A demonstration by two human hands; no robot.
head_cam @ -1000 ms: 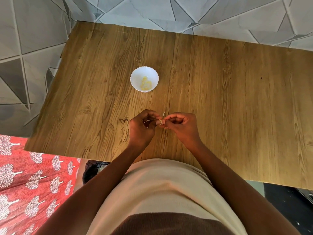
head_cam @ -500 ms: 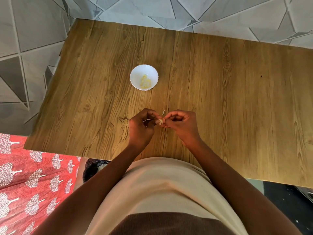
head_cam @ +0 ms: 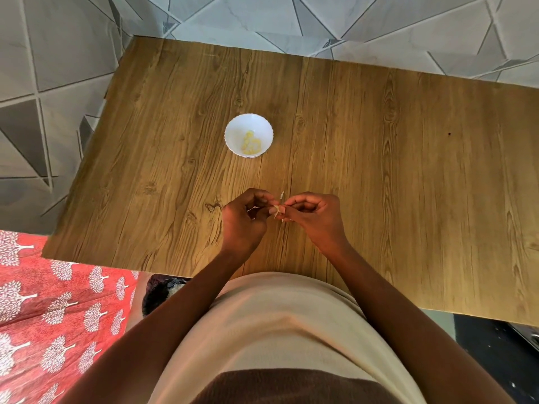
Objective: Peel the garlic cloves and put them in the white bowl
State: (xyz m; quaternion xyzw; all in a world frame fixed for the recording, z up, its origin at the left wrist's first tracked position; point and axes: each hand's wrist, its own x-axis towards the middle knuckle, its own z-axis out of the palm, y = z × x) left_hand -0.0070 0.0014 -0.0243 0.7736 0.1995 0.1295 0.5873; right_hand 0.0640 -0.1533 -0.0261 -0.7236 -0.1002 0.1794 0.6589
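The garlic clove [head_cam: 277, 209] is mostly hidden between the fingertips of the left hand [head_cam: 243, 220] and right hand [head_cam: 316, 218]; its peeled state is too small to tell.

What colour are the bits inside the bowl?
Pale yellow, lying in the white bowl; the head view shows them best.

Pale garlic clove [head_cam: 277, 209] — white bowl [head_cam: 233, 142] beyond

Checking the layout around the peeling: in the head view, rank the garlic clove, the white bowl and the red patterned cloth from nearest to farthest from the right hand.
1. garlic clove: pinched between both hands, at the right hand's fingertips.
2. white bowl: farther up the table, to the left.
3. red patterned cloth: off the table, far lower left.
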